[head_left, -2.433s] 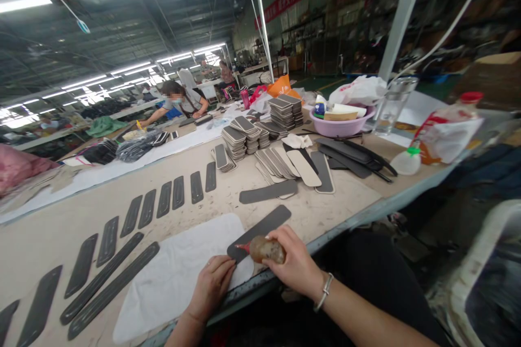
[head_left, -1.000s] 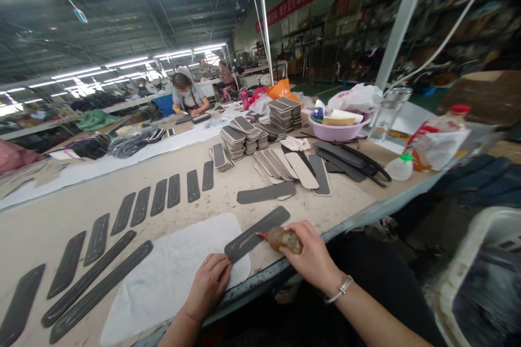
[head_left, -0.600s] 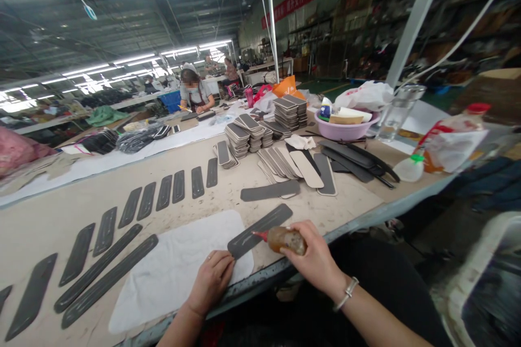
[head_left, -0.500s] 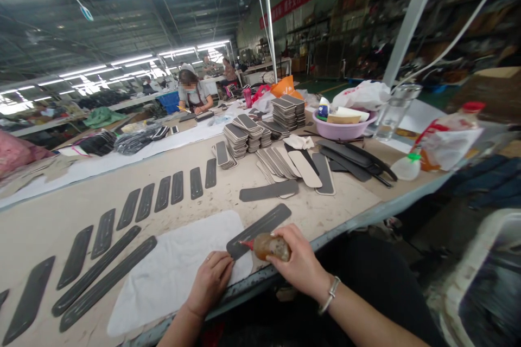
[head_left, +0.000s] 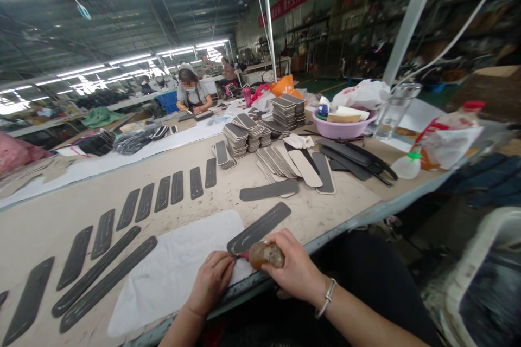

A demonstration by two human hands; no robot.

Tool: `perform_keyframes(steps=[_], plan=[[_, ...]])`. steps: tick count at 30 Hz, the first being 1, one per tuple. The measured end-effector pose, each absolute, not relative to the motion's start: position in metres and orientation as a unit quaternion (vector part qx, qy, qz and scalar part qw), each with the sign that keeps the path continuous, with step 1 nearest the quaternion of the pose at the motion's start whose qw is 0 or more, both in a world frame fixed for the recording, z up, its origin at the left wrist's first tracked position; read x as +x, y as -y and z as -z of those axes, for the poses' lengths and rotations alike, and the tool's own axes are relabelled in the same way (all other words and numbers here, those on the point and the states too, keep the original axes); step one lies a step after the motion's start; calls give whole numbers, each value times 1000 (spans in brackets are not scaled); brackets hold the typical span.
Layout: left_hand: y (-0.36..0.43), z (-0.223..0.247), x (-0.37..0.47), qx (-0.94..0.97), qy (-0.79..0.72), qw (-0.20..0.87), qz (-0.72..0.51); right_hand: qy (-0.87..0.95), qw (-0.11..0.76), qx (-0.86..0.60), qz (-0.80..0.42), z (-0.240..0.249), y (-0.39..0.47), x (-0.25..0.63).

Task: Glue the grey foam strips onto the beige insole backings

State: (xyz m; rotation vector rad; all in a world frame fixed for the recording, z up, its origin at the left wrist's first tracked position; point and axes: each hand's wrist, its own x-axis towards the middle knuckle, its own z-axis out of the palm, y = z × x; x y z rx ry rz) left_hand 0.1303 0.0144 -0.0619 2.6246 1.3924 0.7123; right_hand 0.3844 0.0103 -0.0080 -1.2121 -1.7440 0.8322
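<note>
My right hand (head_left: 293,263) is wrapped round a squeeze bottle (head_left: 264,256) of amber liquid, which looks like glue. Its red nozzle (head_left: 243,255) points left, at the near end of a dark grey strip (head_left: 260,226). A shiny wet line runs along part of that strip's face. Fingers bunched together, my left hand (head_left: 211,279) grips the strip's near left end; the fingertips cover that corner. Under the strip's end lies a white cloth (head_left: 179,265). Left of the cloth, several dark strips (head_left: 103,233) with glossy lines lie in a row on the table.
Beyond my hands stand stacks of pale-edged strips (head_left: 238,138) and a fan of beige pieces (head_left: 277,162). A purple basin (head_left: 342,129), a glass jar (head_left: 394,114) and a small green-capped bottle (head_left: 408,167) are at the right. A co-worker (head_left: 193,92) sits across the table.
My right hand has brought the bottle slightly left and nearer me, so the nozzle has shifted from the strip's middle to its end beside my left fingers. My left hand has hardly moved.
</note>
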Motion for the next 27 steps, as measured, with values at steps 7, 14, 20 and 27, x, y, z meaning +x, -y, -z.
perform_keyframes(steps=[7,14,20,27], plan=[[-17,65,130,856,-451,22,-252,670,443,-529,-274,5,-21,424],[-18,64,131,855,-448,18,-260,623,470,-608,-143,19,-45,473],[-18,66,129,857,-445,21,-259,623,461,-621,-114,27,-55,477],[-19,64,131,856,-443,0,-264,622,451,-634,-95,28,-54,479]])
